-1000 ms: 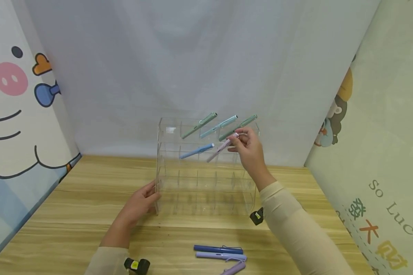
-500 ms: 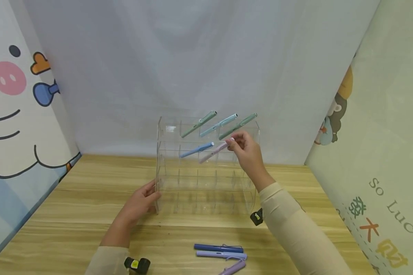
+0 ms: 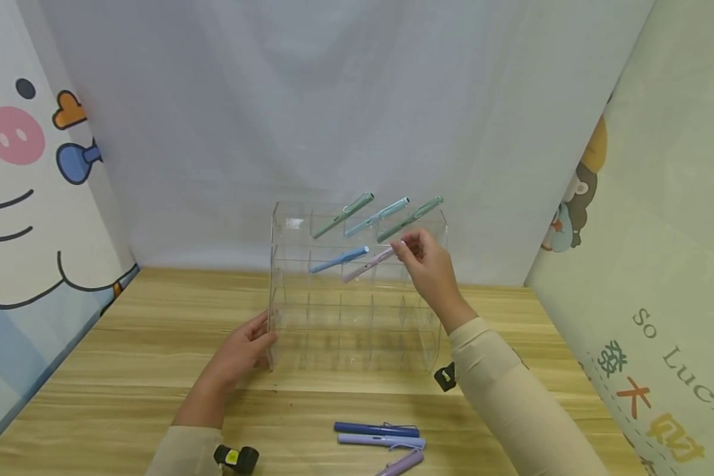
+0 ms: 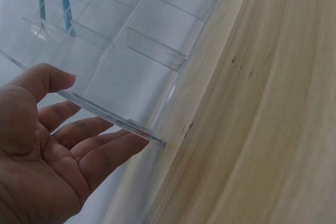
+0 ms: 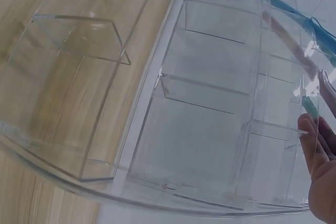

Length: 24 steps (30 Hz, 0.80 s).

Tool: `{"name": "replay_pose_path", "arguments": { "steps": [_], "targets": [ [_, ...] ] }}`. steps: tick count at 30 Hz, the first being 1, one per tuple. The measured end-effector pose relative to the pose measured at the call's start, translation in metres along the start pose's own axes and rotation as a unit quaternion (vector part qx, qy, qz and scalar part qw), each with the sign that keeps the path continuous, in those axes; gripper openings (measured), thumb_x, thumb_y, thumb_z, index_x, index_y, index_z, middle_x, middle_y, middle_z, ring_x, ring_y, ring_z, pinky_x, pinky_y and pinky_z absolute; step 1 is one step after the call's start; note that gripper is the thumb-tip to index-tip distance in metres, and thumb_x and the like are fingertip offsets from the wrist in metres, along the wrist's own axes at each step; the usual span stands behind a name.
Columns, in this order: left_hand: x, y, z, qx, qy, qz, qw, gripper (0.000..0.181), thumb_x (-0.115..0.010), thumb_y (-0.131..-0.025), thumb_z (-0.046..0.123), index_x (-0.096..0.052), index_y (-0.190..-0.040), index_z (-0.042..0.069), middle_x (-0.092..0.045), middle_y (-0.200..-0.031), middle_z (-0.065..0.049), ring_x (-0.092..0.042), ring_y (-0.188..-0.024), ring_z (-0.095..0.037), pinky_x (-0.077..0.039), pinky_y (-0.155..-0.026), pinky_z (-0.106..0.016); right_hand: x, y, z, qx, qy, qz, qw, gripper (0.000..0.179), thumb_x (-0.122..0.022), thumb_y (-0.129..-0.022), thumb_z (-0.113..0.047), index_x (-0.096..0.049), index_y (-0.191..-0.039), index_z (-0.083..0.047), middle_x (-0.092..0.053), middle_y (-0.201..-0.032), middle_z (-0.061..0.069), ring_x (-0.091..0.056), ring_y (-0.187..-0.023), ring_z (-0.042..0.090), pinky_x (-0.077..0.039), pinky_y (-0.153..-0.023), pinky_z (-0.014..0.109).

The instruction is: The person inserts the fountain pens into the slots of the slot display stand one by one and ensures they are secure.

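Note:
A clear acrylic pen rack (image 3: pixel 355 318) with tiered, divided shelves stands upright on the table. My left hand (image 3: pixel 240 354) grips its left side panel, thumb on one face and fingers on the other, as the left wrist view shows at the panel edge (image 4: pixel 113 118). My right hand (image 3: pixel 433 271) pinches a pale pink pen (image 3: pixel 365 266) near its upper end. That pen slants across the second tier, just right of a blue pen (image 3: pixel 339 260). In the right wrist view, the right fingers (image 5: pixel 310 145) are partly cut off by the frame edge.
On the top tier lean a green pen (image 3: pixel 343 216), a light blue pen (image 3: pixel 377 217) and a darker green pen (image 3: pixel 410 219). Nearer on the wooden table (image 3: pixel 125 370) lie a navy pen (image 3: pixel 376 430), a lavender pen (image 3: pixel 381 441) and a purple pen (image 3: pixel 401 464).
My right hand has lowered the pale pink pen down and left into the second tier, beside the blue pen. My left hand stays at the rack's side.

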State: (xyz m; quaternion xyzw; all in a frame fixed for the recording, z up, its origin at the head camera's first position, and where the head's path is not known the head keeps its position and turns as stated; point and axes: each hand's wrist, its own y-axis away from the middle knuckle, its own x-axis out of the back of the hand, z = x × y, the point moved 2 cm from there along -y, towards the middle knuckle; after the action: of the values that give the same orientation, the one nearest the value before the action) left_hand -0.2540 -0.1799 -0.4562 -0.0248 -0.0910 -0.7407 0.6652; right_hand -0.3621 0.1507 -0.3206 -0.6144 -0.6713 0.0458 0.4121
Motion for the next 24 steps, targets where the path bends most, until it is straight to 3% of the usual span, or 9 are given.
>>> {"name": "replay_pose_path", "arguments": {
  "steps": [11,24],
  "targets": [
    [0.000,-0.001,-0.001,-0.001,-0.006,0.003,1.0000,0.070,-0.057,-0.100,0.037,-0.023,-0.158,0.020,-0.033,-0.157,-0.017,-0.046,-0.133,-0.039,-0.054,-0.089,-0.040,0.008,0.006,0.002,-0.021,-0.034,0.015,0.9991,0.045,-0.058,-0.098,-0.041,-0.053,-0.124,-0.003,-0.067,-0.115,0.008,-0.065,-0.107,0.019,-0.054,-0.091,0.032],
    [-0.001,-0.003,-0.005,0.009,0.001,0.005,0.9999,0.071,-0.059,-0.099,0.038,-0.023,-0.158,0.022,-0.033,-0.158,-0.016,-0.045,-0.135,-0.038,-0.054,-0.090,-0.040,0.024,0.027,0.004,-0.006,-0.041,0.037,0.9984,0.035,-0.054,-0.103,-0.024,-0.049,-0.129,-0.002,-0.065,-0.124,0.012,-0.061,-0.116,0.023,-0.048,-0.101,0.039]
  ]
}}
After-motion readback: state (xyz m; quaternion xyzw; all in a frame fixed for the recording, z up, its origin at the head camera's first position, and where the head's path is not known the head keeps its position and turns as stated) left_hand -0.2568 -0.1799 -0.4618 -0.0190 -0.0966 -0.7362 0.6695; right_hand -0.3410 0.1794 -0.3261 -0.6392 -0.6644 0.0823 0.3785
